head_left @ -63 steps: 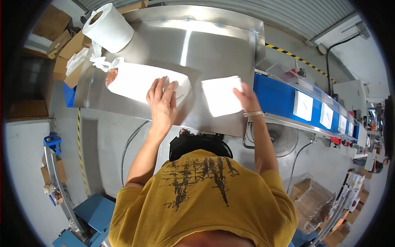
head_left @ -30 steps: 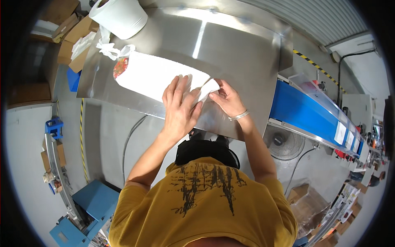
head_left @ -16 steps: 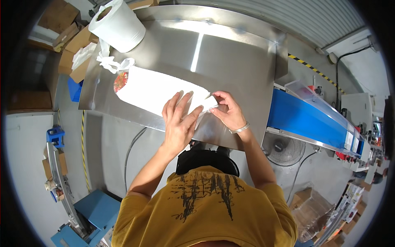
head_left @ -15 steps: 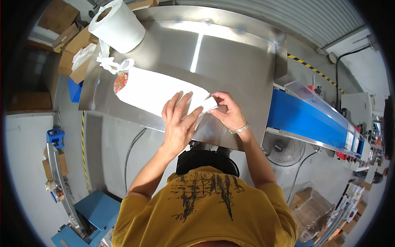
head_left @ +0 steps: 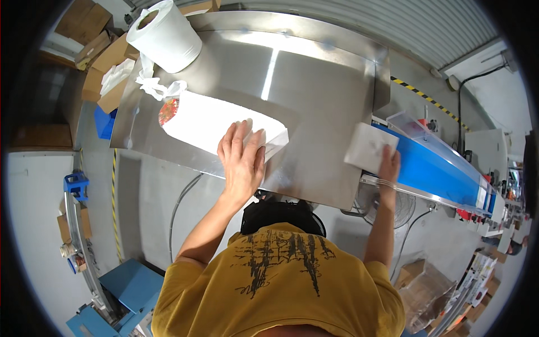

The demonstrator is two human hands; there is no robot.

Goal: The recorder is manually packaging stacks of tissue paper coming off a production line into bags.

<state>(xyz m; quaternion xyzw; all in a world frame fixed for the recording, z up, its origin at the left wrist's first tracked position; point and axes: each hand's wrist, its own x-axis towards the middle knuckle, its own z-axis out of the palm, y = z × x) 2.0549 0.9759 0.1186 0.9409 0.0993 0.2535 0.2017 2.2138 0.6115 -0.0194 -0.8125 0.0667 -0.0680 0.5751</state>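
Observation:
A long white stack of what look like folded sheets (head_left: 202,115) lies across the steel table, a red patterned patch at its left end. My left hand (head_left: 241,160) rests on its near right part, fingers stretched out over the white surface. Away to the right, my right hand (head_left: 388,168) grips a white square folded sheet (head_left: 368,149) by its right edge. This sheet, smeared by motion, is held over the gap between the table and the near end of the blue conveyor belt (head_left: 432,168). Its exact material I cannot tell.
A big white paper roll (head_left: 168,42) stands at the table's far left, with a crumpled white strip (head_left: 157,87) trailing from it. The steel table (head_left: 314,112) has a raised back edge. Cardboard boxes (head_left: 106,73) sit left; a fan (head_left: 393,205) stands below the conveyor.
My right hand has moved from the stack's right end to the conveyor, carrying the white folded sheet away. My left hand has stayed on the stack.

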